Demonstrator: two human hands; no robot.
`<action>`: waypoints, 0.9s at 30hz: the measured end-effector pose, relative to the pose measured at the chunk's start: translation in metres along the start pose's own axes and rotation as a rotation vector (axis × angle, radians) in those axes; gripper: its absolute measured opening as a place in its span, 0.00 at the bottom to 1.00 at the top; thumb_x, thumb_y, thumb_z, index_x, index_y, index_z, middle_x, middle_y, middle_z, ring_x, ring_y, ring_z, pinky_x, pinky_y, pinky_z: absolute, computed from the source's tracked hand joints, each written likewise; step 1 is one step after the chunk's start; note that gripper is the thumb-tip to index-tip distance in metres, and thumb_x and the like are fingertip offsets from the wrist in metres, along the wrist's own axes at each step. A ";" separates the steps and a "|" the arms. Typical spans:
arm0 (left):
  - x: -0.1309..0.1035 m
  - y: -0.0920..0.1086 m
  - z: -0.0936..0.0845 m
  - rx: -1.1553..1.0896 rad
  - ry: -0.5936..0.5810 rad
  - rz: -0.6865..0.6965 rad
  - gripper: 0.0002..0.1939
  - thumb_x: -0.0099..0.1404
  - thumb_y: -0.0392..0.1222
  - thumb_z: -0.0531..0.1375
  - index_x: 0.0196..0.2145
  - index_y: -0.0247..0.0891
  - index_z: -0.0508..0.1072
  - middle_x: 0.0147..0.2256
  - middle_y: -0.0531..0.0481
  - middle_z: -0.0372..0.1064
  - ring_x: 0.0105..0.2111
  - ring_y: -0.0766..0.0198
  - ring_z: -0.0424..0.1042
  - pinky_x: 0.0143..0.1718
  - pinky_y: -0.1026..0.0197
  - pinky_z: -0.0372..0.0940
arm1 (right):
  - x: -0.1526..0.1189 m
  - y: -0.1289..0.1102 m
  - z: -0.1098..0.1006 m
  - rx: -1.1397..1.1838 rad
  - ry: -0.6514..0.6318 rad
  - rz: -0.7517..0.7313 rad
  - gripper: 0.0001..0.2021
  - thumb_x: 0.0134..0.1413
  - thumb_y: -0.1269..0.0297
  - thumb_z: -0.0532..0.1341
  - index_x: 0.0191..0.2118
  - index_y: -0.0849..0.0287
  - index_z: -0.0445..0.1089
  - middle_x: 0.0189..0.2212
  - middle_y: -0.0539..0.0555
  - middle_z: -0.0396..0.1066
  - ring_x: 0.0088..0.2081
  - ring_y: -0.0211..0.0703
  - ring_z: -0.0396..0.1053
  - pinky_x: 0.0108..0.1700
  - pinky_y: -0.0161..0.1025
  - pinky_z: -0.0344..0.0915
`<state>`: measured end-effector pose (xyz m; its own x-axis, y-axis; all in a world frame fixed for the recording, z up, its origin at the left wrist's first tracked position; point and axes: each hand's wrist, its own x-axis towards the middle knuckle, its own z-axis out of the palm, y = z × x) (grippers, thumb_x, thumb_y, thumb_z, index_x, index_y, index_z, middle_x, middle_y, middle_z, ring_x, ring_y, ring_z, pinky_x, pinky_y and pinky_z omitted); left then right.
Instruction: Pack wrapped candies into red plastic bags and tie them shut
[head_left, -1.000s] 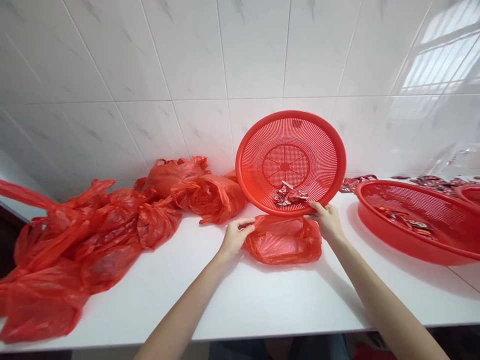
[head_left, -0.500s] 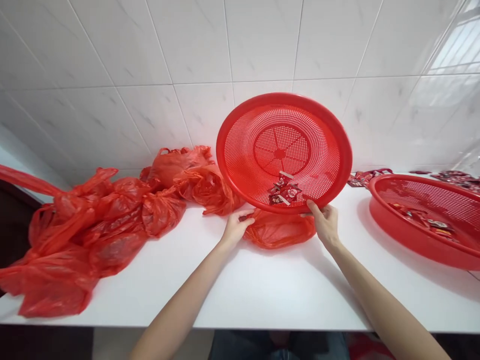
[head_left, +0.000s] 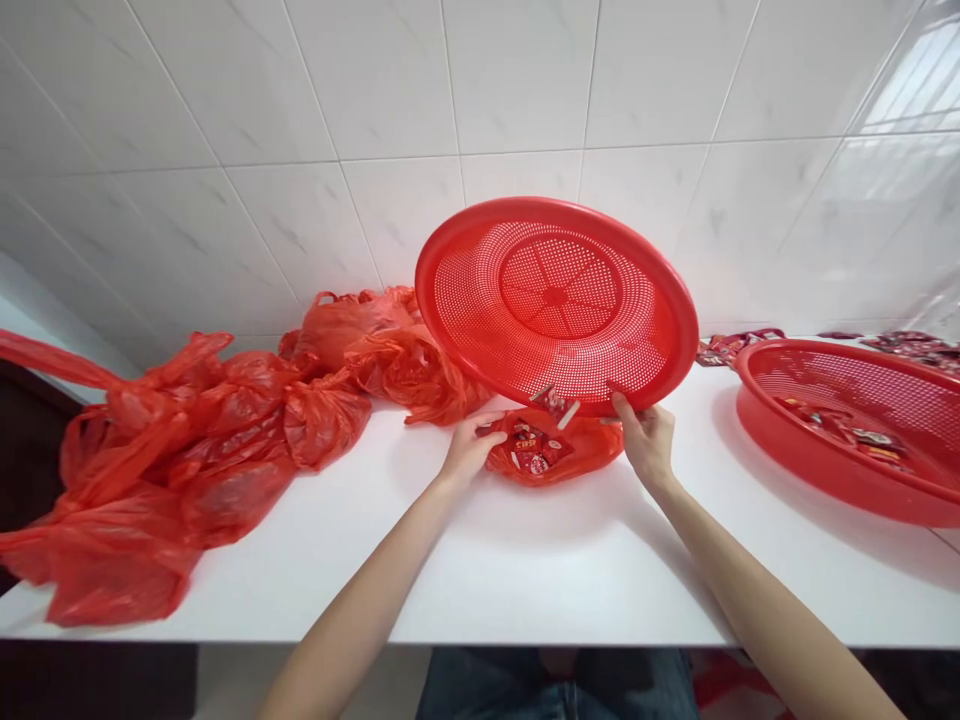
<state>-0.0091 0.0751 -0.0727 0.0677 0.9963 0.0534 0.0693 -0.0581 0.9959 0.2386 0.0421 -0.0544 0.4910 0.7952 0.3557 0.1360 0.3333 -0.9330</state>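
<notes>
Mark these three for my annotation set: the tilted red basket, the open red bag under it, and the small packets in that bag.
tilted red basket (head_left: 555, 300), head view, on its perforated inner floor.
open red bag (head_left: 592, 447), head view, on its right side wall.
small packets (head_left: 531, 452), head view, on the cluster lying inside the bag.

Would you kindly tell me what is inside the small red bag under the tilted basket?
The small red bag, held open by the left hand, has a few red packets showing. The tilted basket, steadied by the right hand, covers the bag's far side.
</notes>
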 end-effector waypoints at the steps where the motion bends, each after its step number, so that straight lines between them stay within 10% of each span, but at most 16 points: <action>1: 0.000 0.000 0.000 0.008 0.003 0.006 0.18 0.51 0.31 0.65 0.42 0.37 0.83 0.45 0.43 0.81 0.47 0.51 0.79 0.54 0.48 0.70 | 0.000 -0.001 0.000 0.006 0.004 -0.005 0.14 0.48 0.49 0.66 0.25 0.54 0.72 0.24 0.53 0.76 0.28 0.51 0.78 0.33 0.43 0.73; 14: -0.004 0.001 -0.001 0.160 0.165 0.379 0.13 0.58 0.34 0.58 0.38 0.38 0.81 0.45 0.45 0.78 0.50 0.55 0.75 0.57 0.50 0.68 | -0.003 -0.015 -0.004 0.197 0.004 0.116 0.13 0.44 0.52 0.68 0.27 0.58 0.73 0.28 0.54 0.78 0.28 0.50 0.77 0.26 0.41 0.74; 21: -0.011 0.013 0.016 0.488 0.165 0.723 0.08 0.62 0.37 0.61 0.37 0.40 0.81 0.49 0.43 0.73 0.52 0.53 0.73 0.58 0.47 0.67 | 0.014 -0.049 -0.041 0.480 0.267 -0.026 0.14 0.36 0.59 0.70 0.19 0.59 0.65 0.14 0.45 0.64 0.14 0.36 0.64 0.17 0.36 0.69; 27: -0.027 0.053 0.107 0.449 -0.415 0.755 0.12 0.63 0.33 0.60 0.42 0.40 0.80 0.45 0.45 0.77 0.48 0.57 0.74 0.55 0.51 0.67 | -0.006 -0.108 -0.108 0.622 0.713 -0.136 0.05 0.36 0.74 0.59 0.19 0.59 0.63 0.16 0.45 0.64 0.15 0.34 0.63 0.13 0.31 0.64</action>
<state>0.0990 0.0382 -0.0292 0.5901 0.5900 0.5510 0.2313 -0.7775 0.5848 0.3139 -0.0535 0.0379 0.9411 0.3031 0.1496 -0.1510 0.7728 -0.6164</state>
